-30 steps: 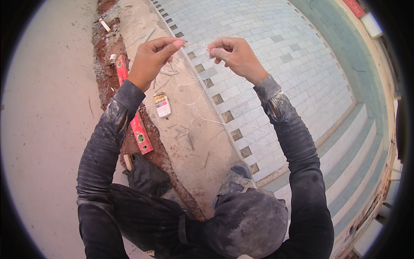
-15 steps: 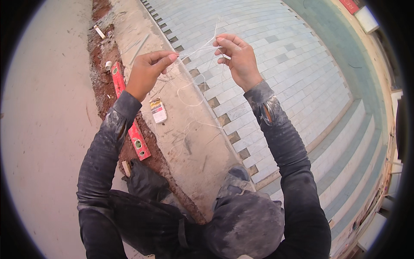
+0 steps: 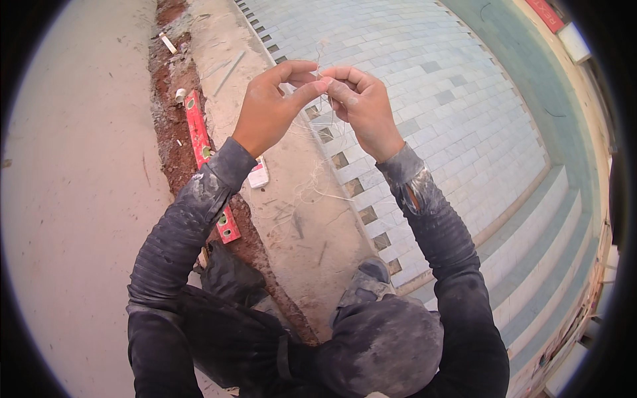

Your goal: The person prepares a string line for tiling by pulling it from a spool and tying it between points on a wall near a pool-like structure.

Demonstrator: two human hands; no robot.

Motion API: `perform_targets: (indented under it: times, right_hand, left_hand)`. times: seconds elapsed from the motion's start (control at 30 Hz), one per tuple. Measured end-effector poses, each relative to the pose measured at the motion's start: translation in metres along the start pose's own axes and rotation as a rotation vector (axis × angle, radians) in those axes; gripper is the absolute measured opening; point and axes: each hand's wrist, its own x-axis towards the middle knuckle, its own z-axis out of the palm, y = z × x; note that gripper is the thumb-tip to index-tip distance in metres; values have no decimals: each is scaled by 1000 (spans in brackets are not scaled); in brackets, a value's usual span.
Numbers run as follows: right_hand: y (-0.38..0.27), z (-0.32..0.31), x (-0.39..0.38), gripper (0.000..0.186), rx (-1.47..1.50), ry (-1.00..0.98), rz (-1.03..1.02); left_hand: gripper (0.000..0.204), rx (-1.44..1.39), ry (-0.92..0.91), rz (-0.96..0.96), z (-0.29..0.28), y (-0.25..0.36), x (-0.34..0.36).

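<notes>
My left hand (image 3: 271, 103) and my right hand (image 3: 365, 99) meet in front of me, raised over the edge of the paving. Thumb and fingers of each are pinched on thin white string (image 3: 330, 118), and the fingertips touch or nearly touch. A short tangle of it sticks up above the fingers. Below the hands, loose loops of the same string hang and trail down over the concrete strip. Just where it runs between the fingertips is hidden.
A red spirit level (image 3: 196, 126) lies along a trench of reddish soil (image 3: 174, 142), partly behind my left forearm. Beside that forearm a small white packet (image 3: 259, 174) rests on the concrete strip (image 3: 292, 219). Grey paving slabs (image 3: 424, 119) spread rightward to pale steps (image 3: 524, 259).
My left hand has moved right to meet my right hand, so the string stretched between them is gathered at the fingertips. The left forearm now partly covers the packet.
</notes>
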Motion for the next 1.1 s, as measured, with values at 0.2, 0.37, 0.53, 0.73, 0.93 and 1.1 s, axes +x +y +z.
perform_targets:
  times: [0.2,0.37,0.53,0.73,0.93,1.1]
  right_hand:
    - [-4,2,-3,15,71,86,31]
    - [-5,-4,0,16,166,174,19]
    - [-5,-8,-1,14,197,199,-4]
    - [-2,-8,-2,13,235,210,-36]
    - [0,-11,-2,16,319,242,-49]
    - [0,-16,-3,16,377,316,-64]
  left_hand:
    - [25,-94,-72,-182,-10,-1,5]
    - [23,-87,-64,-196,-17,-10,4]
    - [22,-61,-69,-201,-17,-7,4]
    - [23,-143,-88,-221,-17,-8,5]
    - [21,-339,-87,-316,-14,-12,6]
    - [20,-423,-44,-341,-12,-18,7]
